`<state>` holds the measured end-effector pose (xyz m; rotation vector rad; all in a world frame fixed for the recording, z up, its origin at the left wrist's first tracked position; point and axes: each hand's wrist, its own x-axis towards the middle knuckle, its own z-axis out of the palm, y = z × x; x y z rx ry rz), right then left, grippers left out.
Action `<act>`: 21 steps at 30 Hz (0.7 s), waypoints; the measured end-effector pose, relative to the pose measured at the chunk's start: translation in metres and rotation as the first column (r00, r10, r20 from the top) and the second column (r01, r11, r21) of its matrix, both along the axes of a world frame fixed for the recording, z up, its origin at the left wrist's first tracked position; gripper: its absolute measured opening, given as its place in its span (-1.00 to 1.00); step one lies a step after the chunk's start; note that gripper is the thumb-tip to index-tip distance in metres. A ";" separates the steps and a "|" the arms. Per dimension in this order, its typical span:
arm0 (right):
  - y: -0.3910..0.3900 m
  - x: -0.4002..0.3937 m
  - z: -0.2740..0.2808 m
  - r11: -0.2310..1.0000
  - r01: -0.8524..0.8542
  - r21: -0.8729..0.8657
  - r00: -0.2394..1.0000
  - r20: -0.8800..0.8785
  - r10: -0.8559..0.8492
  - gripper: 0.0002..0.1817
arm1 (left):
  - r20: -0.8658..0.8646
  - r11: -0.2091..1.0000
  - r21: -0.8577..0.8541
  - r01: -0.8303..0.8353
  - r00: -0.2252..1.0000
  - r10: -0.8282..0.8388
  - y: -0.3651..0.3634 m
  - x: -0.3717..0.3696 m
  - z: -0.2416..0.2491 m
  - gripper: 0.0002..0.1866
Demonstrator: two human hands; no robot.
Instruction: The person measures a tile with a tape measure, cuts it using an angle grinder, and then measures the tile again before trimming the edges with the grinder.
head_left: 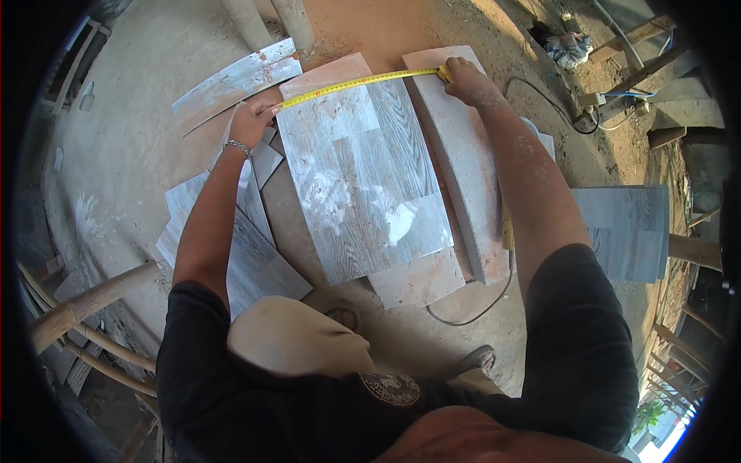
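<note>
A yellow tape measure (363,79) stretches across the far part of a grey wood-pattern tile (351,166). My left hand (253,122) pinches the tape's end at the tile's left edge. Around the tape's case my right hand (468,81) is closed, above a thick pale slab (463,162) lying right of the tile; most of the case is hidden by the fingers. White smears and dust mark the tile. Under it, a pinkish board (417,282) sticks out at the near end.
A cut tile strip (235,81) lies at the far left, and more tile pieces (258,258) overlap beside my left arm. Stacked tiles (624,231) stand at the right. A black cable (471,322) curves over the concrete floor. Bamboo poles (93,305) are at the lower left.
</note>
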<state>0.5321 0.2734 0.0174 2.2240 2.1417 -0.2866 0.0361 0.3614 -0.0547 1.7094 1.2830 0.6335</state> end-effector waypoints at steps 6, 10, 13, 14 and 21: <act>0.004 -0.003 0.001 0.995 0.081 -0.053 0.996 0.051 -0.078 -0.56 | 0.088 0.978 -0.209 -0.002 0.996 0.021 -0.003 0.004 0.008 -0.78; 0.015 0.002 -0.019 0.997 0.075 -0.024 0.994 0.080 -0.073 -0.67 | 0.107 0.975 -0.222 0.025 0.994 -0.001 0.002 0.001 0.009 -0.79; 0.000 -0.014 0.014 0.975 0.221 -0.031 0.975 0.032 -0.220 -0.69 | 0.122 0.966 -0.258 0.018 0.992 0.014 0.011 -0.005 -0.002 -0.78; 0.002 -0.012 0.011 0.972 0.229 -0.054 0.973 0.028 -0.227 -0.67 | 0.121 0.967 -0.255 0.025 0.993 0.007 0.014 -0.003 -0.003 -0.78; -0.004 -0.013 0.030 0.954 0.246 -0.171 0.968 -0.011 -0.252 -0.62 | 0.047 0.978 -0.209 -0.013 0.999 0.023 0.009 -0.002 0.000 -0.81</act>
